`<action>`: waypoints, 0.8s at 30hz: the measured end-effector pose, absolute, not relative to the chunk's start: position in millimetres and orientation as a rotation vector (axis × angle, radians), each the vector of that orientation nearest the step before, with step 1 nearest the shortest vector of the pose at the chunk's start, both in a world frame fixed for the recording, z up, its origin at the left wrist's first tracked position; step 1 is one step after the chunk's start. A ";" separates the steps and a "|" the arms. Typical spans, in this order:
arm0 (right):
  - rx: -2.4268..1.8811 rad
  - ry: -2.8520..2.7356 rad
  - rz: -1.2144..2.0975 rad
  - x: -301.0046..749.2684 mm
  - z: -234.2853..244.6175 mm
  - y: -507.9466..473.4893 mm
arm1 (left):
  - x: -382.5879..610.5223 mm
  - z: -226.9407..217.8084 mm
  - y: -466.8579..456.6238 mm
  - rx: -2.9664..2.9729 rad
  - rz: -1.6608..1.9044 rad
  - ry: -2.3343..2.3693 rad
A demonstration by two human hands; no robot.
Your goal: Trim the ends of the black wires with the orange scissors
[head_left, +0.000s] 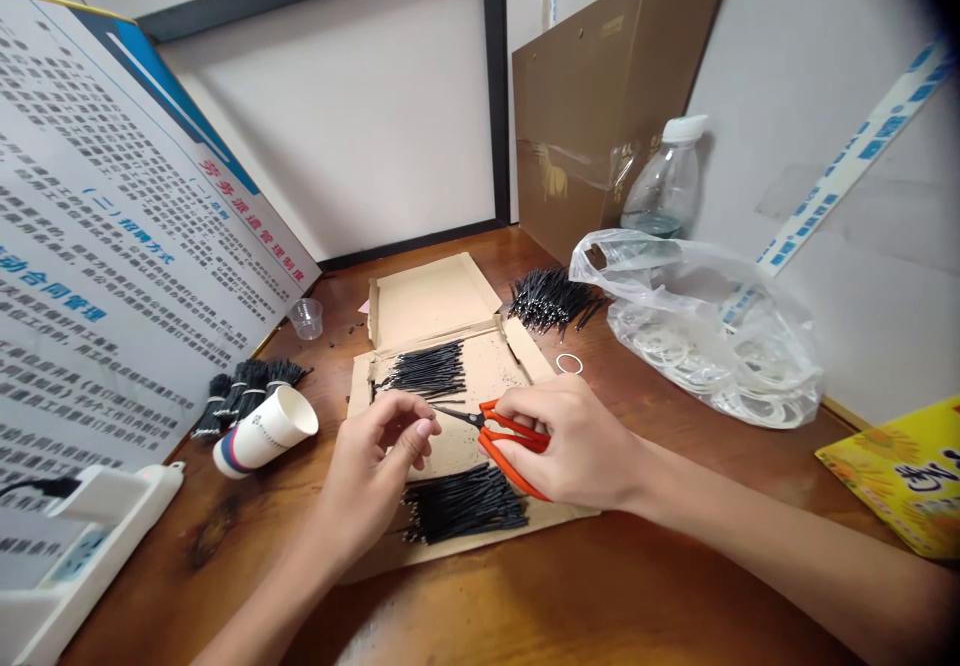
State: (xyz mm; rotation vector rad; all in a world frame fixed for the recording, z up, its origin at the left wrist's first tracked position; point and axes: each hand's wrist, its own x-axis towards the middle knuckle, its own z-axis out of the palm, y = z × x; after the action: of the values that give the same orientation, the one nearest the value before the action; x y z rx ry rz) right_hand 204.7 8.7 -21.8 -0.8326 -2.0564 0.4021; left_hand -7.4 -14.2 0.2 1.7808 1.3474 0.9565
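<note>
My right hand (574,436) is closed round the orange handles of a pair of scissors (517,436). The dark blades point left, toward the fingertips of my left hand (386,456). That hand is pinched just short of the blade tips; what it holds, if anything, is too small to make out. Below both hands lies an opened cardboard box (480,456). One row of short black cords (427,368) rests in its far part, and another bundle of black cords (469,506) lies along its near side. Small dark bits are scattered on the cardboard.
Behind the box is a heap of black cords (553,298). To the right are a white ring (569,363), a clear plastic bag (720,346) of white rings, and a bottle (664,186). At left are a tipped paper cup (266,431), tied bundles (247,391) and a power strip (97,546).
</note>
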 end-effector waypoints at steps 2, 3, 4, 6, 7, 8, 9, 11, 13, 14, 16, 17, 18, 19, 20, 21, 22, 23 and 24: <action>-0.835 -2.063 0.397 204.8 -21.4 7.9 | -6.8 0.2 -14.1 1.772 0.973 1.331; -0.832 -2.068 0.396 204.8 -21.4 7.6 | -6.7 0.1 -14.0 1.765 0.980 1.327; -0.828 -2.071 0.395 204.8 -21.4 7.5 | -6.6 0.0 -13.9 1.760 0.985 1.327; -0.818 -2.073 0.395 204.6 -21.7 7.9 | -6.7 -0.1 -13.7 1.757 0.988 1.328; -0.817 -2.072 0.394 204.5 -21.9 8.3 | -6.7 -0.1 -13.7 1.757 0.989 1.329; -0.817 -2.072 0.391 204.5 -22.1 8.6 | -6.6 0.1 -13.9 1.757 0.988 1.333; -0.819 -2.073 0.387 204.6 -22.2 8.9 | -6.4 0.4 -14.1 1.757 0.988 1.335; -0.825 -2.078 0.376 204.9 -22.3 9.2 | -5.9 1.1 -14.6 1.753 0.986 1.342; -0.828 -2.084 0.373 205.3 -22.0 9.1 | -5.7 1.4 -15.1 1.752 0.981 1.350; -0.828 -2.088 0.375 205.4 -21.9 9.0 | -5.7 1.2 -15.2 1.752 0.981 1.351; -0.822 -2.096 0.379 205.4 -21.5 8.7 | -6.0 0.4 -15.1 1.750 0.983 1.354; -0.818 -2.100 0.382 205.3 -21.4 8.5 | -6.3 -0.1 -15.0 1.749 0.987 1.355; -0.813 -2.105 0.383 205.2 -21.4 8.2 | -6.6 -0.7 -15.0 1.749 0.989 1.354; -0.808 -2.110 0.385 205.0 -21.4 8.0 | -7.0 -1.2 -15.1 1.750 0.990 1.352; -0.803 -2.115 0.384 204.9 -21.5 7.7 | -7.2 -1.5 -15.2 1.753 0.991 1.350; -0.798 -2.117 0.383 204.8 -21.7 7.5 | -7.4 -1.7 -15.4 1.753 0.993 1.348; -0.792 -2.119 0.380 204.8 -21.9 7.4 | -7.5 -1.8 -15.7 1.751 0.998 1.346; -0.790 -2.119 0.374 204.8 -22.1 7.3 | -7.5 -1.8 -15.8 1.747 1.003 1.344; -0.789 -2.119 0.368 204.8 -22.4 7.3 | -7.4 -1.7 -16.0 1.743 1.006 1.343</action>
State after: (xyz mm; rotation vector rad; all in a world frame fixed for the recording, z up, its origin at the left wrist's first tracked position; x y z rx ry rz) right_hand 204.8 7.3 -22.4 -0.7887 -2.1187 0.3685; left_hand -7.4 -16.0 -1.7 1.7426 1.3434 1.0059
